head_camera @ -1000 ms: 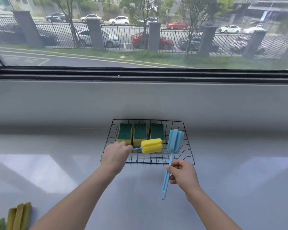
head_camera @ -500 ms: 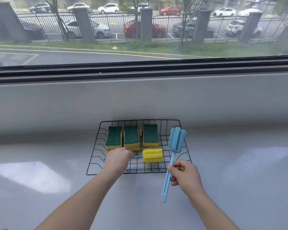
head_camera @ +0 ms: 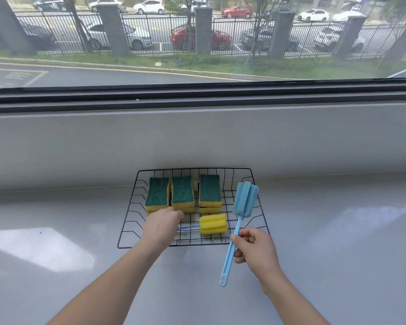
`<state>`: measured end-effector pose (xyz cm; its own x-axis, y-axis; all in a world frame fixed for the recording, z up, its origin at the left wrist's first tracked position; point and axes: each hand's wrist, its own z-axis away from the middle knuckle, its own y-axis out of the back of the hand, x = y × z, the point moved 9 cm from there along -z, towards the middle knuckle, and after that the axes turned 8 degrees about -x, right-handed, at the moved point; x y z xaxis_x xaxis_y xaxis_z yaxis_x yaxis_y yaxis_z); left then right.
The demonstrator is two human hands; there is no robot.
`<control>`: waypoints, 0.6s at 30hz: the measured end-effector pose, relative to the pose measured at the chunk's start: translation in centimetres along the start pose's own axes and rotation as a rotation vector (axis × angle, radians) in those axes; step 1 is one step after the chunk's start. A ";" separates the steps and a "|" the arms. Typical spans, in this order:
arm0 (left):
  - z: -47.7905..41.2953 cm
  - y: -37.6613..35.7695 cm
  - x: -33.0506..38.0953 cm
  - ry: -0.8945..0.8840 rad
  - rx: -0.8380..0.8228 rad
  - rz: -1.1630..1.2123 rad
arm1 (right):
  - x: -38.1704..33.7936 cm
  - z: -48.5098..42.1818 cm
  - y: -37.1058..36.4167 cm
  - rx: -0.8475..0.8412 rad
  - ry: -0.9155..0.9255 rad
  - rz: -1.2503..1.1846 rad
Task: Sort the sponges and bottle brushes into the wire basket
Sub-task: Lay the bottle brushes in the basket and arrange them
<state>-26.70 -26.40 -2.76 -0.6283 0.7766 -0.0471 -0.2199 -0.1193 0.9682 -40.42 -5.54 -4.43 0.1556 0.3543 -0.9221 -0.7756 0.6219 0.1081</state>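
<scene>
A black wire basket (head_camera: 131, 219) stands against the grey wall. At its back lie three yellow sponges with green tops (head_camera: 183, 192). Across its front lies a bottle brush with a yellow foam head (head_camera: 213, 223) and a blue handle. My left hand (head_camera: 161, 225) grips that handle inside the basket. My right hand (head_camera: 255, 248) pinches the handle of a blue bottle brush (head_camera: 245, 200), holding it tilted with its foam head over the basket's right side.
A grey counter (head_camera: 337, 242) spreads out on all sides of the basket. Behind it a low grey wall (head_camera: 314, 141) rises to a window sill with a dark frame.
The view has swung right, so the sponges at the lower left are out of sight. The yellow brush has settled lower in the basket. The blue brush has hardly moved.
</scene>
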 end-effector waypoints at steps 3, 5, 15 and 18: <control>1.3 1.2 -0.5 0.012 0.078 0.049 | -0.5 0.5 -0.5 0.009 0.012 -0.013; 2.6 2.2 -0.7 0.016 0.147 0.160 | -1.0 0.8 -0.7 0.027 0.022 -0.031; 10.5 5.8 4.2 -0.153 0.170 0.612 | -3.4 3.0 -4.3 0.107 0.014 -0.267; 11.6 7.0 4.2 -0.161 0.277 0.472 | -4.2 3.9 -5.9 0.071 0.037 -0.280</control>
<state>-22.22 -16.81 6.66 -0.4846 0.7655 0.4233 0.2748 -0.3262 0.9045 -34.13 -7.96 0.28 0.3345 0.1366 -0.9325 -0.6607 0.7396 -0.1286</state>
